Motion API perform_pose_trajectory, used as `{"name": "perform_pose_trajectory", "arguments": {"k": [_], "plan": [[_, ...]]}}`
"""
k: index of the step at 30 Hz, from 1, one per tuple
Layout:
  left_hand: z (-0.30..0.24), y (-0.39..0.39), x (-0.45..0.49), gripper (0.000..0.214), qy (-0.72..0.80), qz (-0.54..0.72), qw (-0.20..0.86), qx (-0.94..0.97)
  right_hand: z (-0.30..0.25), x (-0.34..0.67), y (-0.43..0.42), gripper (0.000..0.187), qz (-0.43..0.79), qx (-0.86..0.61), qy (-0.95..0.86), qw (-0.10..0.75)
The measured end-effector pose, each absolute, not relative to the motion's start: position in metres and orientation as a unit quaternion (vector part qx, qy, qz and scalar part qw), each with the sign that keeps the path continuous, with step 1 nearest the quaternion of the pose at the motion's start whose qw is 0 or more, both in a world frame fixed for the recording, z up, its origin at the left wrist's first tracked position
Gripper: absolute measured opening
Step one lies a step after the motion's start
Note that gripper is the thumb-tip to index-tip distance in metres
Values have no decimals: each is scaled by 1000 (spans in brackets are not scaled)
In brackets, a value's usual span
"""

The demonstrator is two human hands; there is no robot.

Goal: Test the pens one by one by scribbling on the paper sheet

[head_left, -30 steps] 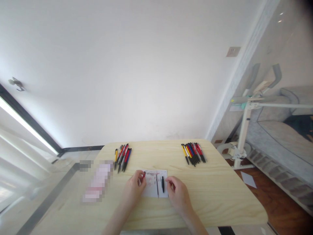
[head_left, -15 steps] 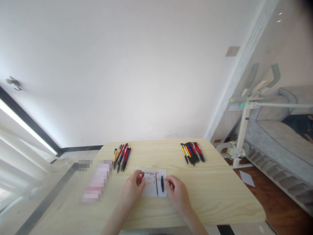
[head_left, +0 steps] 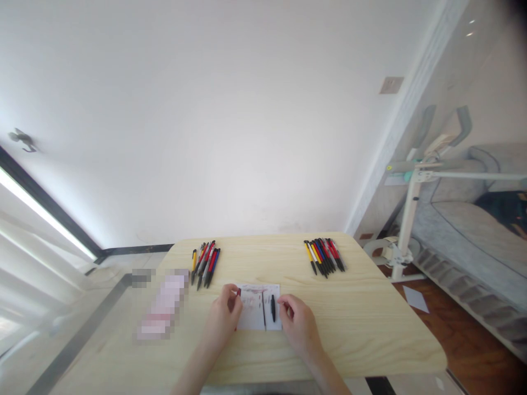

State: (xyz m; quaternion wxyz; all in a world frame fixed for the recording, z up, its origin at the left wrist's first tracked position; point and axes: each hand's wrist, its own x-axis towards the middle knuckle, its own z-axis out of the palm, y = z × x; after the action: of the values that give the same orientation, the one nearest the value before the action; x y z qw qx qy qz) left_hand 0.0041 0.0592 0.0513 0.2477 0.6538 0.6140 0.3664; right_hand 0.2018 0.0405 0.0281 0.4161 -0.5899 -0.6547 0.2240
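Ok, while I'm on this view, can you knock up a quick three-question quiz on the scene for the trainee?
1. Multiple choice: what colour is the slim object held by the left hand? a) yellow b) white c) red
2. True or false: the multicoloured, dark-tipped pens beyond the hands all lie in one group.
3. Short answer: which hand is nearer the short, rounded black piece lying on the white, scribbled paper sheet?

Key:
1. c, red.
2. False; there is a left group and a right group, well apart on the pale wooden table.
3. The right hand.
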Motion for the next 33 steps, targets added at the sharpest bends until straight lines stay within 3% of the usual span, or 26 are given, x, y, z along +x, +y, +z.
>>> {"name": "perform_pose_trajectory", "arguments": {"k": [16, 33], "plan": [[50, 64, 2, 21, 615, 332, 228, 678, 26, 201, 41, 18, 220, -595, -658, 406], [51, 76, 10, 30, 637, 176, 145, 736, 26, 202, 42, 21, 216, -594, -654, 416]]}}
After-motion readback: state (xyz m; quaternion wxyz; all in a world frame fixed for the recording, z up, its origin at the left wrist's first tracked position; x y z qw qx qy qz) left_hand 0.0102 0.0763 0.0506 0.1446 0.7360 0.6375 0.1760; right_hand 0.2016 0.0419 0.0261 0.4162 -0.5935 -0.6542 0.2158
